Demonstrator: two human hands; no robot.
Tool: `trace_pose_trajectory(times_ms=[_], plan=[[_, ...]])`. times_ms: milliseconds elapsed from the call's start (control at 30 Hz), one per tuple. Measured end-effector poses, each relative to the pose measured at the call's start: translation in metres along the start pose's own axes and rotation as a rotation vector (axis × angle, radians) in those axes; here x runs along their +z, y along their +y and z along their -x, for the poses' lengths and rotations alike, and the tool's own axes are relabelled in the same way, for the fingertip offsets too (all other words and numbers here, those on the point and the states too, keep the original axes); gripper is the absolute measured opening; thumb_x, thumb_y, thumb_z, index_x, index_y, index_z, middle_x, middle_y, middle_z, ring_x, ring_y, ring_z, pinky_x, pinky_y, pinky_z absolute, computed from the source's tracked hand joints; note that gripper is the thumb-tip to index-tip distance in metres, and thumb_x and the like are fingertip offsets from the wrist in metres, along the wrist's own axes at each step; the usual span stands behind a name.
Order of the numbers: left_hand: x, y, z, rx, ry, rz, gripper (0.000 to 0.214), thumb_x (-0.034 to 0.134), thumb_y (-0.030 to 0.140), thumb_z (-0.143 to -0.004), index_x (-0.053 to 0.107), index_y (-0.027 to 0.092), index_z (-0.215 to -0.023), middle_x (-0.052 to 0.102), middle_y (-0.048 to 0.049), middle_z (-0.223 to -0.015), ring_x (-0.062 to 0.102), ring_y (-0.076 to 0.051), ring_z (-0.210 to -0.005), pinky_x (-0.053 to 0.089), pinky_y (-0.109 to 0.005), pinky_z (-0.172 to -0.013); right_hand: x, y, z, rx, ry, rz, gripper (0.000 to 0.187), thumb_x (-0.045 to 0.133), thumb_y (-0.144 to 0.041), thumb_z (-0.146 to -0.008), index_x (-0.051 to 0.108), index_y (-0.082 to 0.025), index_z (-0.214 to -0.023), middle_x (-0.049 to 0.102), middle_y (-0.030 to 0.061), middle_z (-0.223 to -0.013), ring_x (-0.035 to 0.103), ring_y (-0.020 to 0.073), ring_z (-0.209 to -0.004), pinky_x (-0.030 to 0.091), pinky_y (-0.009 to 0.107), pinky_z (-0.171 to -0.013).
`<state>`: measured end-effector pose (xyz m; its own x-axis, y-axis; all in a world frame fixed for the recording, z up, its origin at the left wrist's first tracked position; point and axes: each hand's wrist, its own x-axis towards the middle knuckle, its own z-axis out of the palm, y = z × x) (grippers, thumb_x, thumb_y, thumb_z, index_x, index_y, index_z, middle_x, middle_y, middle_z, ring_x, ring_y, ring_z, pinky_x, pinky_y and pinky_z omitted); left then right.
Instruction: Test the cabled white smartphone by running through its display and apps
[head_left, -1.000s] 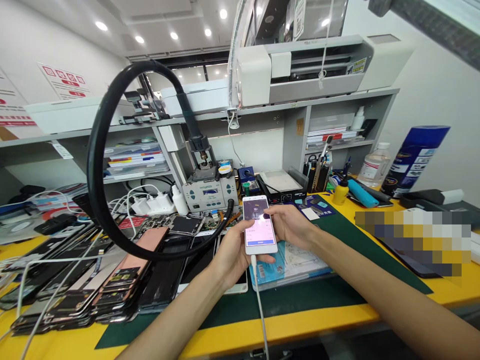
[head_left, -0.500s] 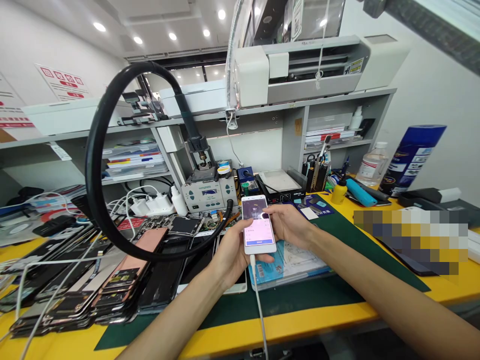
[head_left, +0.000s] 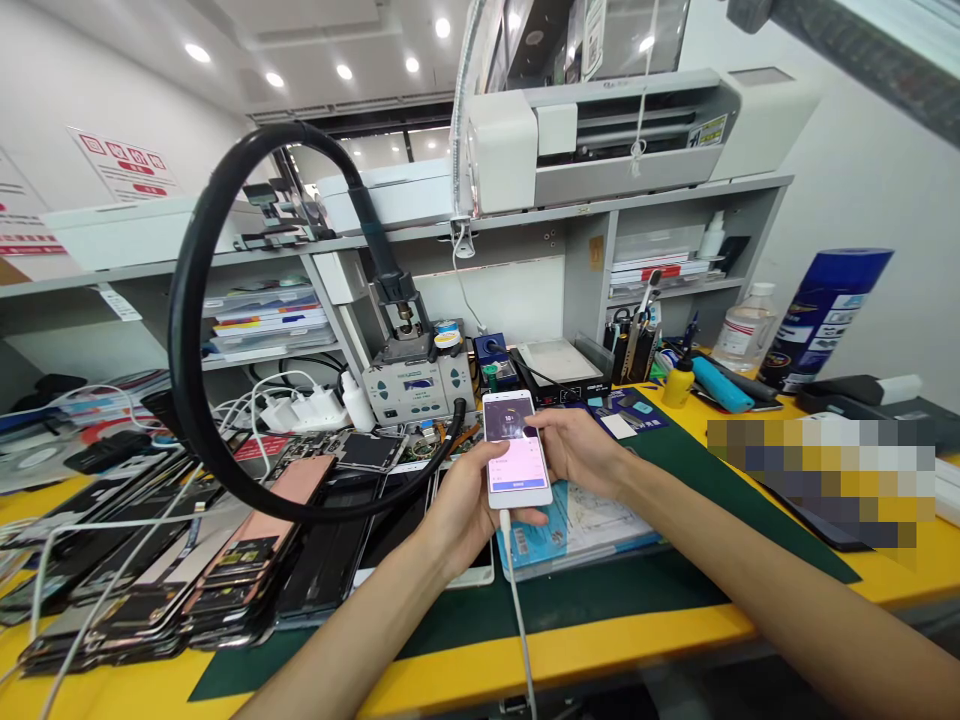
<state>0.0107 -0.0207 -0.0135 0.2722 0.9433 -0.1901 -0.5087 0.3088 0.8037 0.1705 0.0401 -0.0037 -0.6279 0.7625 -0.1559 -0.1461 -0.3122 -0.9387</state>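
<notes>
A white smartphone [head_left: 514,450] with a lit pink and dark screen is held upright above the green mat [head_left: 675,470]. My left hand [head_left: 461,510] cradles it from below and the left, fingers curled round its lower edge. My right hand [head_left: 577,450] grips its right side, with the thumb resting on the screen. A white charging cable [head_left: 519,610] hangs from the phone's bottom port and runs down over the yellow bench edge [head_left: 600,650]. Under the phone lies a blue and white printed sheet [head_left: 585,525].
Stacks of phone screens and back covers [head_left: 187,570] fill the left of the bench. A black hose loop [head_left: 195,330] rises from a grey hot-air station [head_left: 420,385]. A tool holder [head_left: 637,345], yellow bottle [head_left: 679,385], clear bottle [head_left: 746,330] and blue can [head_left: 821,315] stand at the right.
The phone and both hands have shifted very slightly up and to the left; the grip is unchanged.
</notes>
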Motion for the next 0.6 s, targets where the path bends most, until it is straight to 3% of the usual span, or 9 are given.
trace_pose_trajectory(times_ms=[333, 600], plan=[[0.0010, -0.0012, -0.0005, 0.008, 0.031, -0.035, 0.047, 0.057, 0.024, -0.087, 0.051, 0.014, -0.132, 0.070, -0.0141, -0.108, 0.068, -0.021, -0.067, 0.061, -0.037, -0.049, -0.0007, -0.0005, 0.0012, 0.002, -0.008, -0.005, 0.037, 0.051, -0.037, -0.085, 0.065, -0.014, -0.110, 0.073, 0.0115, -0.093, 0.065, 0.0269, -0.082, 0.048, 0.034, -0.063], [0.0015, 0.0016, 0.0020, -0.011, -0.021, 0.036, 0.045, 0.050, 0.032, -0.091, 0.054, 0.012, -0.131, 0.068, -0.0159, -0.112, 0.070, -0.025, -0.079, 0.062, -0.039, -0.053, -0.0019, 0.0008, 0.0005, -0.005, -0.012, 0.004, 0.035, 0.050, -0.037, -0.087, 0.064, -0.015, -0.110, 0.073, 0.0111, -0.095, 0.065, 0.0266, -0.083, 0.049, 0.034, -0.065]])
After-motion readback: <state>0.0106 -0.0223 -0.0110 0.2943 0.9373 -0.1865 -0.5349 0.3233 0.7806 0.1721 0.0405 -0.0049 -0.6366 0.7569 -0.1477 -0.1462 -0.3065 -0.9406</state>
